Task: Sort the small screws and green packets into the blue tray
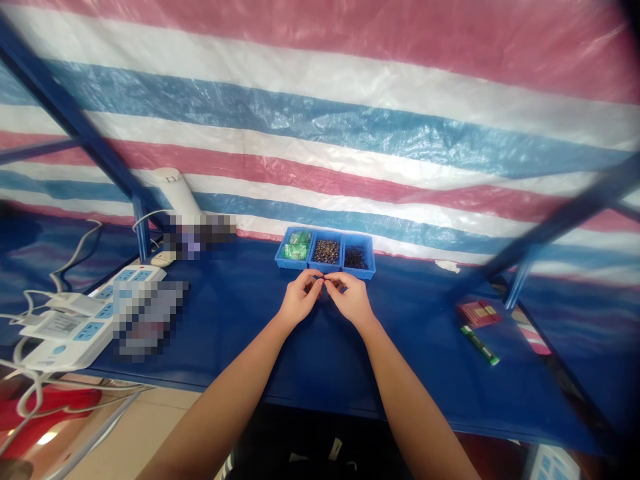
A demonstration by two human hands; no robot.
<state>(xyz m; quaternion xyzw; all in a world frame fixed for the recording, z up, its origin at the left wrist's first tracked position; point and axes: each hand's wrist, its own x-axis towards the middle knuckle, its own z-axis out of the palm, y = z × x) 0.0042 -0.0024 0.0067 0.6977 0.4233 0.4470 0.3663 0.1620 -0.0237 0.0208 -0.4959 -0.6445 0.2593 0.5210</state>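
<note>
- The left hand and the right hand are together at the fingertips; whether they pinch a small piece, I cannot tell.
- Just beyond them on the table is a row of three blue boxes, long from left to right.
- Green packets lie nearer the left hand, black pieces nearer the right; brownish pieces between, about equally near.
- Well leftward is a power strip; rightward, a green stick. Neither stands in the way.

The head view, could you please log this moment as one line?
left hand, right hand: close together | anything held: unclear | bins: beyond hands, on table
</note>
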